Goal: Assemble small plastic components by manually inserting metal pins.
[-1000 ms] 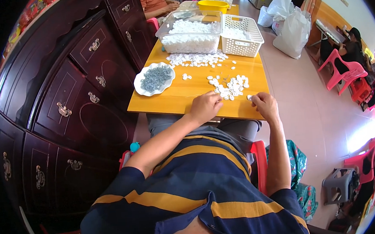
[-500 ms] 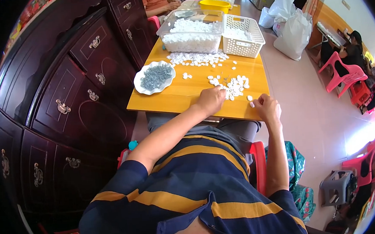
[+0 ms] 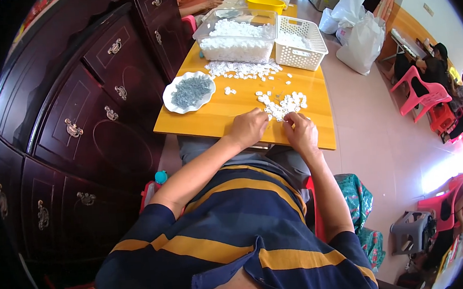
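Observation:
My left hand [image 3: 250, 128] is closed at the near edge of the wooden table [image 3: 230, 120], its fingertips pinched beside a loose pile of small white plastic pieces [image 3: 291, 103]. What those fingers hold is too small to make out. Close to its right, my right hand [image 3: 301, 132] is bent over the near side of that pile with thumb and fingers drawn together; whatever is between them is hidden. To the left stands a scalloped white plate [image 3: 211, 95] heaped with small grey-blue pieces [image 3: 191, 91].
Behind the pile lie more white pieces [image 3: 237, 69], below a clear bin [image 3: 239, 54] full of white parts. A perforated cream basket [image 3: 298, 59] and a yellow basin [image 3: 265, 4] stand farther back. Dark drawers [image 3: 76, 117] line the left. A person's hand [image 3: 212, 1] shows at the far end.
My right hand has moved left from the table's right side to the pile, close to my left hand. My left hand has shifted slightly left and nearer to me.

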Available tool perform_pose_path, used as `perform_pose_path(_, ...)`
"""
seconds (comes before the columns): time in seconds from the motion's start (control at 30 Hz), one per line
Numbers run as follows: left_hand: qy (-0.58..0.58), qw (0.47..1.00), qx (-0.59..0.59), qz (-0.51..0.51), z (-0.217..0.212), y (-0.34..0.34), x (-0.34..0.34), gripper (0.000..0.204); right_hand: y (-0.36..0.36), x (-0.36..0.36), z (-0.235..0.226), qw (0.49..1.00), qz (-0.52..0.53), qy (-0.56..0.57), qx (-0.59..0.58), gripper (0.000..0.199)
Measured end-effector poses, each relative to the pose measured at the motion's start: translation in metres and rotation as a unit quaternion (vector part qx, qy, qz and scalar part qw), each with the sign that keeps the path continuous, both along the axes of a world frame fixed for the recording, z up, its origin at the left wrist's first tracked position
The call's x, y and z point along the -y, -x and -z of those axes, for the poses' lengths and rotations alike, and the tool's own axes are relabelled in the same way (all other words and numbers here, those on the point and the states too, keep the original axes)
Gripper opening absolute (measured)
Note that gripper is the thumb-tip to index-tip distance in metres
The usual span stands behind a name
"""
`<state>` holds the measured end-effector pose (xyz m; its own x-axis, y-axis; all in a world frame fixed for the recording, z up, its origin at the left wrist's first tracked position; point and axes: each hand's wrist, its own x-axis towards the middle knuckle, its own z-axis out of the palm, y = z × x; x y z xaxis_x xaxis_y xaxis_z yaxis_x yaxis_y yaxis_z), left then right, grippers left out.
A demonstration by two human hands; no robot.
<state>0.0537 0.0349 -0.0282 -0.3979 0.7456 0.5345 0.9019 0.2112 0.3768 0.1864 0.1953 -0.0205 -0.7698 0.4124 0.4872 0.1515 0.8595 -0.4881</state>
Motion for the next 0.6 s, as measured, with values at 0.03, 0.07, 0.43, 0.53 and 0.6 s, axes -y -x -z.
perform_pose_path(0.03,0.001,1.0,0.002,0.0,-0.001,-0.001,0.0,0.01,0.0,0.001,0.001,1.0,0.0,-0.002,-0.005,0.011)
perform_pose_path(0.07,-0.012,1.0,0.019,-0.001,-0.001,-0.003,-0.001,0.011,0.001,0.001,0.001,1.0,-0.001,-0.001,-0.003,0.011)
perform_pose_path(0.43,0.026,0.999,0.031,-0.004,-0.002,-0.006,-0.009,0.013,0.008,0.007,0.001,0.998,0.001,-0.053,0.041,0.011)
perform_pose_path(0.53,0.048,0.999,-0.007,-0.006,0.005,-0.005,-0.01,0.015,0.006,0.007,0.006,0.998,-0.026,-0.043,0.035,0.01)
perform_pose_path(0.6,0.063,0.998,-0.016,-0.008,0.007,-0.006,-0.006,0.016,0.002,0.008,0.008,0.998,-0.033,-0.047,0.017,0.01)
